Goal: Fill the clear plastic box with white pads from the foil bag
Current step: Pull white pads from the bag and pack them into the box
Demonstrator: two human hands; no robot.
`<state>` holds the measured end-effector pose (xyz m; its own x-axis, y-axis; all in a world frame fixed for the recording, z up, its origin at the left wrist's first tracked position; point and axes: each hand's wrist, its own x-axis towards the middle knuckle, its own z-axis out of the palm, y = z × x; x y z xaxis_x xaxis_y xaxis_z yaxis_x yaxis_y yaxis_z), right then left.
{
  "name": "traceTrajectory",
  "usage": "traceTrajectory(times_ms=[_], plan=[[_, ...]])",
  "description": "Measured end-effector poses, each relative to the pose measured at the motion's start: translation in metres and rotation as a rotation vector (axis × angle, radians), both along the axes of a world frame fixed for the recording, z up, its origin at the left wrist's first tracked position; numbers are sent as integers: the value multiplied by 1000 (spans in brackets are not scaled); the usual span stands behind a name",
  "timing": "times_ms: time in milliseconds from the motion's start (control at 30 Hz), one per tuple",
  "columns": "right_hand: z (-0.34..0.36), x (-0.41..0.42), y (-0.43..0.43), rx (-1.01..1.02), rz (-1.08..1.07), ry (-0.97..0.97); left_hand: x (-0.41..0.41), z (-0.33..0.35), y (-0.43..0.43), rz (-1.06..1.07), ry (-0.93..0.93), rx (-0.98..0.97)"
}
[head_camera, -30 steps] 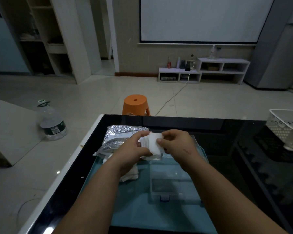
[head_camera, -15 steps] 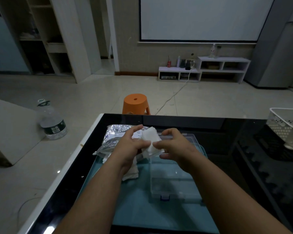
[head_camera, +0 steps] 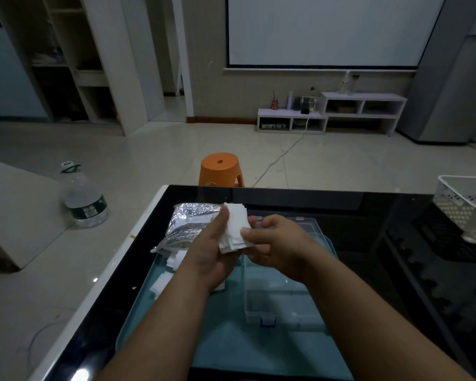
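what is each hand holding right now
left hand: closed, holds the stack of white pads over the table.
right hand: closed, thumb and fingers pinch the near edge of the same stack.

Dim in here, with a grey-blue cast over everything and soft, faint shadows. The pale floor (head_camera: 149,149) holds most of the light; small bright glints sit on the table (head_camera: 286,198) rim at the lower left. The pads (head_camera: 235,229) stand out brightest. Shelves (head_camera: 66,64) and walls bow toward the edges, and the near corners look soft
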<state>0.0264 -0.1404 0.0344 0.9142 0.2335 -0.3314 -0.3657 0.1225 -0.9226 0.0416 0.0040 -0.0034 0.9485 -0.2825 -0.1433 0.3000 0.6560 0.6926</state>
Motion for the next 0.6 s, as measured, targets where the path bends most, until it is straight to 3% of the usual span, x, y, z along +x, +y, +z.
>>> traceTrajectory(times_ms=[100,267,433,600], plan=[[-4,1,0,-444,-24,-282,4,-1,3,58,24,2],[1,4,-2,-682,-27,-587,7,-5,6,81,38,68],[1,3,0,-938,248,-692,2,-3,0,-32,16,69],[-2,4,1,-1125,277,-762,0,-4,-5,-62,-11,162]])
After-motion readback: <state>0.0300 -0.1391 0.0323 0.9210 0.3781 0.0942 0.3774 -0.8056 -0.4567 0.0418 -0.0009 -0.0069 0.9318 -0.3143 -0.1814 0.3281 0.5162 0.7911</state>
